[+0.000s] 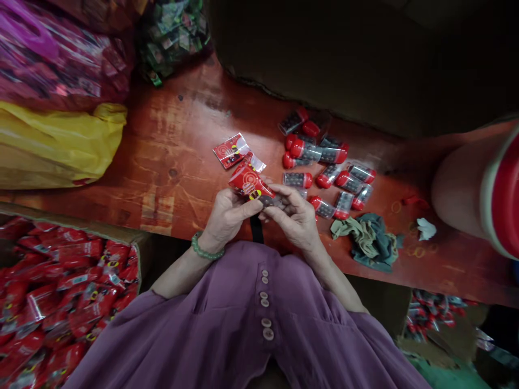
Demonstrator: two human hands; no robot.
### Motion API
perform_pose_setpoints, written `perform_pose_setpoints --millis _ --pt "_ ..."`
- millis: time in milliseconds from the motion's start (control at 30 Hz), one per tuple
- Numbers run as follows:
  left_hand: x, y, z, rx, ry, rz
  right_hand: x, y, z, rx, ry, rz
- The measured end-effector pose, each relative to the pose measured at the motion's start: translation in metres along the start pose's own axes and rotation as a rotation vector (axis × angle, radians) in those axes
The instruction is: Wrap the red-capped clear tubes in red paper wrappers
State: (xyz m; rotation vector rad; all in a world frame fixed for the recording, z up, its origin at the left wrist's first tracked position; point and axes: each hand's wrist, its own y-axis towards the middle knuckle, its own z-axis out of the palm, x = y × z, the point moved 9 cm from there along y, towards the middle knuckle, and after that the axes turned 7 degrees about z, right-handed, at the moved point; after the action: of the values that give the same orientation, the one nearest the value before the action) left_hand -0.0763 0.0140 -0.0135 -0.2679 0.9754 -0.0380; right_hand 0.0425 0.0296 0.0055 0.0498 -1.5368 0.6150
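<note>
A red-painted wooden bench (190,129), scuffed in pale patches and dotted with dark spots, spreads beneath the fingers in dim light. We see the left hand (227,215) and the right hand (298,217) with their fingers drawn in narrow, holding a glossy red packet (248,179) between them, its film crinkled and its near end dark and rounded. Just beyond the fingers lie flat, shiny wrappers (231,152). To their right we find smooth, see-through capsules (310,152) with domed red caps, then a crumpled green cloth (370,239). Farther right stands a pale bucket (458,186). Well left of the fingers, we notice a wrinkled yellow plastic bag (60,143) and, lower, a cardboard box (145,254) heaped with red pouches (65,286).
</note>
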Motion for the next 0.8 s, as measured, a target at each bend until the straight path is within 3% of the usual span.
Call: perform_pose_setpoints --millis 100,233,433,533,633,700,800 --pt "-0.009 0.002 -0.009 -0.097 -0.067 0.056 0.0 0.002 -0.001 -0.015 0.028 -0.014" --pt "-0.004 -0.003 -0.017 -0.188 -0.09 0.025 -0.002 0.001 0.003 0.008 0.056 -0.008" --pt "0.003 -0.012 -0.018 -0.173 -0.057 -0.025 0.006 0.001 0.001 -0.121 -0.171 -0.173" --pt "-0.005 -0.02 -0.021 -0.158 0.012 -0.011 0.011 0.001 0.015 -0.104 -0.313 -0.274" --pt "-0.023 -0.037 -0.037 -0.222 0.082 0.002 0.022 -0.006 0.04 0.071 -0.421 -0.427" --pt "-0.046 -0.058 -0.058 -0.328 0.172 0.046 0.032 -0.013 0.05 0.163 -0.509 -0.547" --pt "-0.102 -0.107 -0.108 -0.612 0.45 0.234 0.043 -0.007 0.036 0.044 -0.748 -0.613"
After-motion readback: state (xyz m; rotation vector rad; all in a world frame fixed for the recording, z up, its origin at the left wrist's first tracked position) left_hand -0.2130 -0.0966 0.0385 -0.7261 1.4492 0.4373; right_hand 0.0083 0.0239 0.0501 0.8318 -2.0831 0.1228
